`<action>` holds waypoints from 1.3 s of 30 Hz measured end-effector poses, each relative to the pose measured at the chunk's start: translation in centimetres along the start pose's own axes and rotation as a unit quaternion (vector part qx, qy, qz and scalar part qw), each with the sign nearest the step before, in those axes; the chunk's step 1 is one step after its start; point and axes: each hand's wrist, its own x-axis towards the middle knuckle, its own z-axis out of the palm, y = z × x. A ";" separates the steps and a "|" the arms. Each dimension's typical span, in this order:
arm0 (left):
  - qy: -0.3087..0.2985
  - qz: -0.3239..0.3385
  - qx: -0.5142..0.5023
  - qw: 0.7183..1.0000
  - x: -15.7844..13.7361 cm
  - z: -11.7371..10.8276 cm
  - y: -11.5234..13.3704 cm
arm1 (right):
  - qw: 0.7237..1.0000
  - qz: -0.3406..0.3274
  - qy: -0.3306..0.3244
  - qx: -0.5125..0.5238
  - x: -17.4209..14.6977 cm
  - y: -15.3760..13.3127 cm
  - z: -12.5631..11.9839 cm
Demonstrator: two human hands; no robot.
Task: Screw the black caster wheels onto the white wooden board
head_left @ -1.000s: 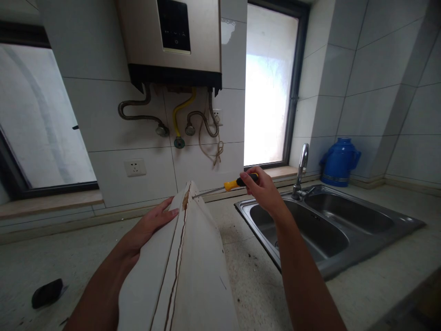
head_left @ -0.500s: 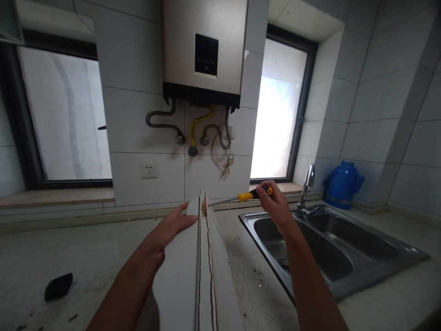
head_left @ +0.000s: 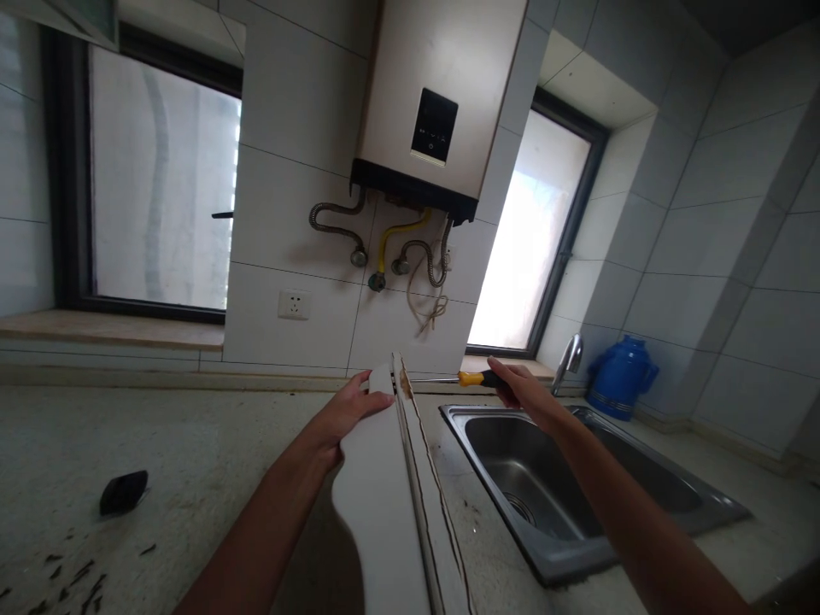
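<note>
My left hand (head_left: pixel 342 416) is closed on the far end of a long white board (head_left: pixel 379 500) with a wavy left side, thumb on top. A second white strip (head_left: pixel 430 465) with cracked brown lines runs along the board's right side, and a thin gap parts the two. Near its far end is a chipped brown patch (head_left: pixel 405 383). My right hand (head_left: pixel 520 389) grips a screwdriver (head_left: pixel 472 378) by its yellow and black handle. Its shaft lies nearly level, pointing left, with the tip at the chipped patch. Whether the tip is wedged in, I cannot tell.
A double steel sink (head_left: pixel 474 470) with a tap (head_left: pixel 567 363) lies under my right forearm. Behind it stands a blue jug (head_left: pixel 621 380). A black object (head_left: pixel 124 493) and dark scraps (head_left: pixel 83 576) lie on the left counter (head_left: pixel 211 444). A water heater (head_left: pixel 442 77) hangs ahead.
The view has tilted. The screwdriver, which slanted up to the right, is now nearly level, its handle lower relative to the tip. Both hands keep their holds.
</note>
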 end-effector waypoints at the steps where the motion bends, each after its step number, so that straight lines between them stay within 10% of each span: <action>1: 0.000 0.000 -0.001 1.000 0.0 0.0 0.0 | 1.000 0.004 -0.004 0.002 -0.1 -0.3 -0.2; 39: 0.029 -0.023 0.003 0.999 -0.1 0.3 0.2 | 0.996 0.010 -0.040 -0.073 0.4 -4.8 -2.1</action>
